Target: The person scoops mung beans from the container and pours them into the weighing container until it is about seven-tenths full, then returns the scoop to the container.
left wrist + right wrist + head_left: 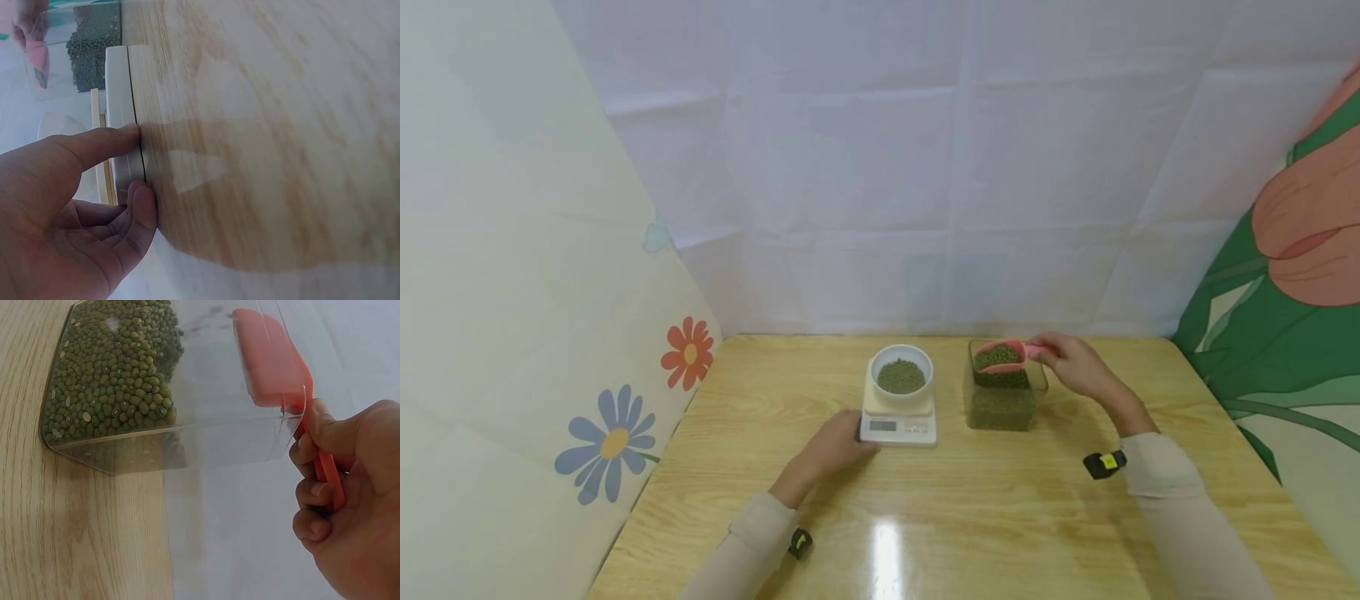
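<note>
My left hand point(835, 442) holds the left front corner of a white digital kitchen scale point(917, 437), with the thumb and curled fingers at its edge point(128, 156). A white bowl point(902, 399) containing green mung beans point(901, 377) stands on the scale's pale platform. To the right is a clear square container point(219, 447), part filled with mung beans point(112, 381). My right hand point(1078, 365) grips a pink scoop point(269, 362) by its handle. Beans lie in the scoop, which is held level within the container's top, above the heap.
All of this stands on a wood-grain table point(940, 508). A white cloth point(850, 167) hangs behind it, and flower-printed sheets point(512, 292) flank both sides. Each wrist carries a small black camera point(1103, 464).
</note>
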Demonstrator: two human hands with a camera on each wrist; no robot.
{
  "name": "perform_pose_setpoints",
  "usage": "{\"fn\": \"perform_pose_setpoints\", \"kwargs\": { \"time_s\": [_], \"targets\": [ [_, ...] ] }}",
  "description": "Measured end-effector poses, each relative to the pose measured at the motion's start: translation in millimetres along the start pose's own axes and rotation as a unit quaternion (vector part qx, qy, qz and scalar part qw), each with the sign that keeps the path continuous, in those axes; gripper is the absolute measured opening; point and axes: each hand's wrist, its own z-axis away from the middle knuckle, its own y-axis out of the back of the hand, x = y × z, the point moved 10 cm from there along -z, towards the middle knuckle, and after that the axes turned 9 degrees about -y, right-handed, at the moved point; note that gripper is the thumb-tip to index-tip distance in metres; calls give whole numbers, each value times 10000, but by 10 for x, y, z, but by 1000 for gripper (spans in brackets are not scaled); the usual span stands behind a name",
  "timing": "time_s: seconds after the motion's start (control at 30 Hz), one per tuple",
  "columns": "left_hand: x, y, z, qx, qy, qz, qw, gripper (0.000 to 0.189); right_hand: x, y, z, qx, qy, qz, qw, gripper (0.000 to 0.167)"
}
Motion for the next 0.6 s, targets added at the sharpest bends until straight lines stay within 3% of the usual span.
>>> {"fn": "perform_pose_setpoints", "kwargs": {
  "time_s": [0.6],
  "targets": [
    [1, -1, -5, -30, 67, -43, 10000, 32, 20, 2, -4, -96, -108, -179, 9997, 38]
  ]
}}
